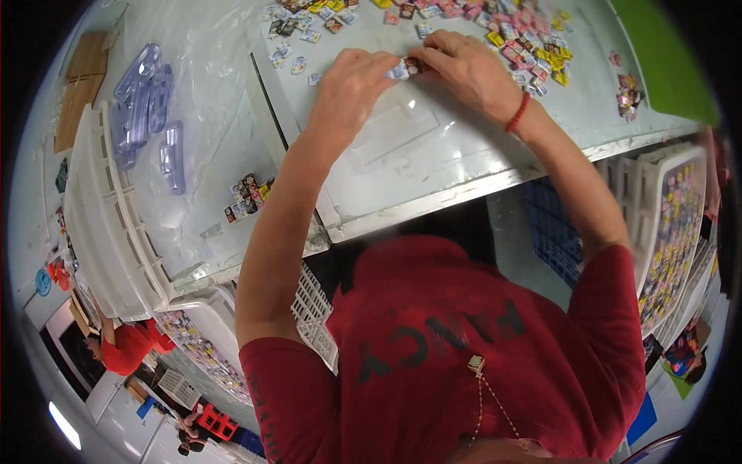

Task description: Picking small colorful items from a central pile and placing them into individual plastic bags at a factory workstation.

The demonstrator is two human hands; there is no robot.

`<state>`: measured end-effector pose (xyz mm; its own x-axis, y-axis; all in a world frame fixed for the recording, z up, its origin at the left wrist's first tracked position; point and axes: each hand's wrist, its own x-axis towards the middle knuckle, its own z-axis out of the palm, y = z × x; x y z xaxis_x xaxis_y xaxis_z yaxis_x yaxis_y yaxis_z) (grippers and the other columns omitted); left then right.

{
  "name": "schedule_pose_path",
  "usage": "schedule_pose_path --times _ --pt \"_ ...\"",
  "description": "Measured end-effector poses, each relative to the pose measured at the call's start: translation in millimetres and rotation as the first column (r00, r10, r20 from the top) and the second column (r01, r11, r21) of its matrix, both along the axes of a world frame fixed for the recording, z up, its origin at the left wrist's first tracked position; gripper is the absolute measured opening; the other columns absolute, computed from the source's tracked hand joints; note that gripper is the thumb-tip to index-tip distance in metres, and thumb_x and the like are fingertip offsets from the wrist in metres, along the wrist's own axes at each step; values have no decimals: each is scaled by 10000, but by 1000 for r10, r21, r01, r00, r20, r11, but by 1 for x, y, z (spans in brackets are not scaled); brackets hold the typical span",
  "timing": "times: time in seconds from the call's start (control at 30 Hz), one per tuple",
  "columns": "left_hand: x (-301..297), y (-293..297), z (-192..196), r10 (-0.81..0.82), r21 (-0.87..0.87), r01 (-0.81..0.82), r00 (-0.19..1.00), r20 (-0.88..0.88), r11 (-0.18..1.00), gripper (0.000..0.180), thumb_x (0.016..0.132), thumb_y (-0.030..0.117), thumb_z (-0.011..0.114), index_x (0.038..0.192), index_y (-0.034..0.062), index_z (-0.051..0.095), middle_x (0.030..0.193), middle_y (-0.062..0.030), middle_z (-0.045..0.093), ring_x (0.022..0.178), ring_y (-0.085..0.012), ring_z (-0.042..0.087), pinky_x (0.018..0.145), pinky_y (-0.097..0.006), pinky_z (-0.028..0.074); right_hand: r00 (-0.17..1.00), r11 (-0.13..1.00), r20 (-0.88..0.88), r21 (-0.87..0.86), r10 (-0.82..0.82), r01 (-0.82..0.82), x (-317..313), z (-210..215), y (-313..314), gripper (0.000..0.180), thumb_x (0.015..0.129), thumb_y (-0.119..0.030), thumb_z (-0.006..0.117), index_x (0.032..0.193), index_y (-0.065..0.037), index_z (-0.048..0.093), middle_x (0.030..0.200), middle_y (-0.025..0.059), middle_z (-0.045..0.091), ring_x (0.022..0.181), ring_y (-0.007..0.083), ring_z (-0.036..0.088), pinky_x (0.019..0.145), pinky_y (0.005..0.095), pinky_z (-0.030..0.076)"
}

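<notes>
My left hand [348,91] and my right hand [468,76] meet over the white table, fingertips bent inward. Between them is a short row of small printed pieces. The left fingers pinch a blue-and-white piece [398,71], and the right fingers close on a brown piece [413,65], partly hidden by them. Just below the hands lies a clear shallow plastic tray [398,133]. Loose pieces in yellow, pink, blue and brown form a large pile [533,50] beyond the right hand. A smaller scatter [297,31] is past the left hand.
Clear plastic trays [143,108] lie on a plastic sheet at left, near a small cluster of pieces [247,197]. White crates [116,209] stand at the left edge. Trays filled with pieces [672,232] rise at right. Another person in red [127,348] is at lower left.
</notes>
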<state>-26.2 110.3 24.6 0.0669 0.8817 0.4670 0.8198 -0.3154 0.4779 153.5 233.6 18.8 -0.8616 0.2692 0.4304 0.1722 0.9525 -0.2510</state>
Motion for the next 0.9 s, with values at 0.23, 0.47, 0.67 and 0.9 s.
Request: schedule_pose_path --times 0.23,0.47,0.67,0.9 --pt "25 -73 8 67 -21 -69 995 -69 997 267 744 -10 672 1010 -2 647 1012 -116 649 914 -287 588 782 -353 500 997 994 65 -95 51 -45 14 17 -60 283 755 -148 697 1025 -83 643 943 71 588 841 248 591 737 345 473" --pt "45 -90 -20 236 -13 -236 972 6 972 252 720 -25 683 970 -14 656 1015 -121 654 920 -295 596 787 -349 500 997 985 32 -159 77 -71 14 -3 -72 303 729 -115 708 1024 -73 653 966 74 602 879 246 592 783 344 468" --pt "52 -100 -34 276 50 -277 961 25 960 255 710 -20 703 961 -29 657 1048 -128 659 960 -299 602 830 -383 492 990 978 -140 -208 6 -35 20 -12 -91 361 674 -42 740 1022 -22 649 972 102 630 904 283 597 780 379 487" --pt "55 -109 -30 238 -14 -239 970 -46 971 372 715 27 722 1069 -30 622 1191 -156 601 1142 -342 543 930 -414 444 989 979 58 -144 -140 147 31 -10 -129 585 746 -225 713 1234 39 527 1265 180 516 1174 349 485 970 453 404"
